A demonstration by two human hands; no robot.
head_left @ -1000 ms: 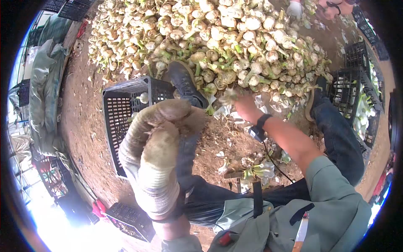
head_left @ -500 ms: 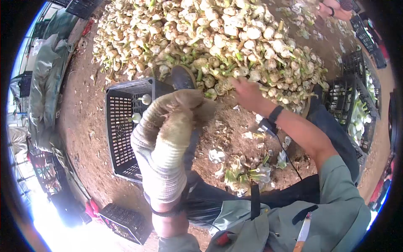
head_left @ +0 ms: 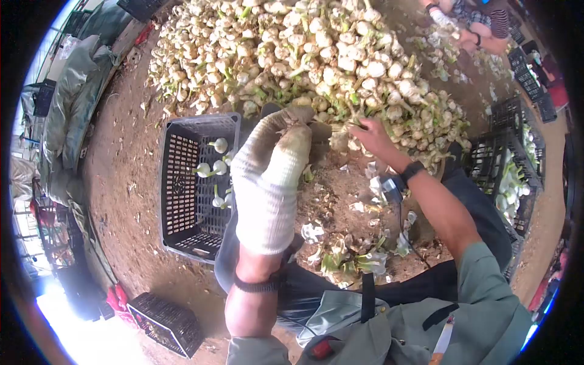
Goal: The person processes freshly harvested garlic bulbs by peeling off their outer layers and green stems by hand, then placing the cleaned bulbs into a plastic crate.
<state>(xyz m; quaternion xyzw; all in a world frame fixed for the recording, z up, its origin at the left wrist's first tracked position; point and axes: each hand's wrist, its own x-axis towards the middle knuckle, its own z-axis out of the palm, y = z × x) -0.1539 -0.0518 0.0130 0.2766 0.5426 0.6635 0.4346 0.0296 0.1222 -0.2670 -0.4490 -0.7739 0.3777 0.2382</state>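
Note:
My left hand point(head_left: 274, 164), in a dirty white knit glove, is raised beside the black crate with its fingers curled together; whatever they may hold is hidden. My bare right hand point(head_left: 372, 137) is closed at the lower edge of the bulb pile point(head_left: 292, 55), its fingertips pinching the stem end of a bulb. The bulbs are whitish and dirt-marked, with green and brown stems. Several cleaned white bulbs point(head_left: 220, 168) lie in the black crate point(head_left: 165, 182) to the left of my gloved hand.
Leaf scraps point(head_left: 353, 258) lie on the soil between my legs. Stacked crates point(head_left: 490, 152) with pale bulbs stand at the right. A small crate point(head_left: 167, 322) is at the lower left. A co-worker's hands point(head_left: 468, 39) show at the top right.
My gloved left hand has moved right and up, uncovering more bulbs in the crate. The right hand now has a stem end between its fingertips. More of the co-worker shows.

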